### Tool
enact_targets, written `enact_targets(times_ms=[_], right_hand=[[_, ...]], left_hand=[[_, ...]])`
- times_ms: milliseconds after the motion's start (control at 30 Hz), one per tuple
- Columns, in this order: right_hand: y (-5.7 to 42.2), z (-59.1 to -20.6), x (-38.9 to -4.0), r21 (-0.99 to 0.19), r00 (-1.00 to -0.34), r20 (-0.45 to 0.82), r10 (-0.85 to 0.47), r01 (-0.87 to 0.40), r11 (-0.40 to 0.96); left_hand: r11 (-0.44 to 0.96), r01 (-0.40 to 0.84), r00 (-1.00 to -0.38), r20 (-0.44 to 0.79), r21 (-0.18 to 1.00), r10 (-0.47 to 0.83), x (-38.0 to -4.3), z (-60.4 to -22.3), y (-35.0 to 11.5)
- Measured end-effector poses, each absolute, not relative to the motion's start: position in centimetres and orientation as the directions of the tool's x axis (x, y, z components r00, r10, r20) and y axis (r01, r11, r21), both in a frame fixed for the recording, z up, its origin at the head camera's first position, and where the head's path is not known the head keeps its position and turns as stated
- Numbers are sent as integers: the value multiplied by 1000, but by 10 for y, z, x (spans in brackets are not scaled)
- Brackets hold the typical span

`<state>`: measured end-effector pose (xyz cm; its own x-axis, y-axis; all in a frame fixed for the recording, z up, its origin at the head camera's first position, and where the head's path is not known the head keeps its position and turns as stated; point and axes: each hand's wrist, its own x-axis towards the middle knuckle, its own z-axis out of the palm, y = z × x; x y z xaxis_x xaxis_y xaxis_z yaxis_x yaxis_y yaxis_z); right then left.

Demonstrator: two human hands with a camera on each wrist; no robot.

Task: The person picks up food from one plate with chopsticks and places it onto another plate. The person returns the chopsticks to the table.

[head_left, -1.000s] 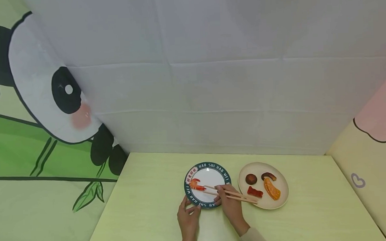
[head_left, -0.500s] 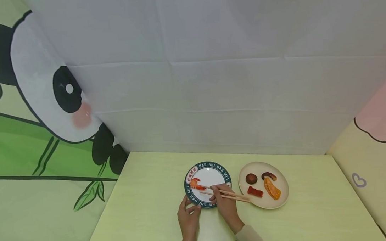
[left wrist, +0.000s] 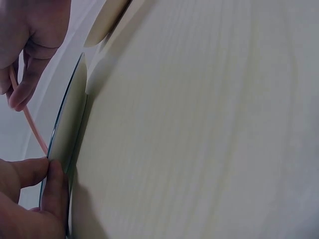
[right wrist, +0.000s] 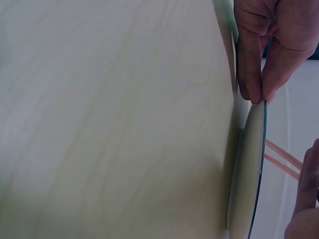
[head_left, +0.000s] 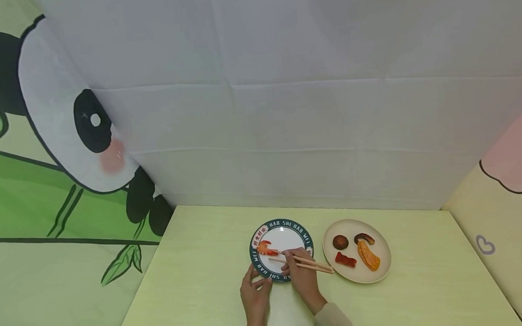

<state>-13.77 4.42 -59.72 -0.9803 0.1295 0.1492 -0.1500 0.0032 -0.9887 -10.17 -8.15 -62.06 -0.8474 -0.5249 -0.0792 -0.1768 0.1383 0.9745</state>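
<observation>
My left hand [head_left: 254,297] pinches the near left rim of a white plate [head_left: 280,223] with a dark green lettered border. Thumb and fingers clasp that plate edge [right wrist: 256,149] in the right wrist view too. A pair of wooden chopsticks [head_left: 322,267] is held in my right hand [head_left: 303,277], over the plate's right side. Their tips point left; the upper one reaches the tail of an orange-red shrimp [head_left: 265,248] lying on the plate's left part, and the lower one stands slightly apart below. In the left wrist view, one chopstick [left wrist: 34,127] slants down behind the plate edge.
Close by on the right stands a beige plate [head_left: 347,228]. It carries a round brown mushroom [head_left: 340,242], a mushroom slice [head_left: 365,237], a red piece of food [head_left: 345,260] and a ridged orange piece [head_left: 369,256]. A pale wall sheet [head_left: 287,176] rises behind the table.
My right hand has shifted left with the chopsticks, whose back ends have drawn away from the beige plate. The left hand, the shrimp and both plates stay in place.
</observation>
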Motion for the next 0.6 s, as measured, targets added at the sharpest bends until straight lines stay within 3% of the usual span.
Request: enact_targets(times_ms=[600], right_hand=[[43,-602,-140,-983,-971,178,159,-182,-12]], left_hand=[[121,-175,-846,-86,977,-526,-102,-621,-81]])
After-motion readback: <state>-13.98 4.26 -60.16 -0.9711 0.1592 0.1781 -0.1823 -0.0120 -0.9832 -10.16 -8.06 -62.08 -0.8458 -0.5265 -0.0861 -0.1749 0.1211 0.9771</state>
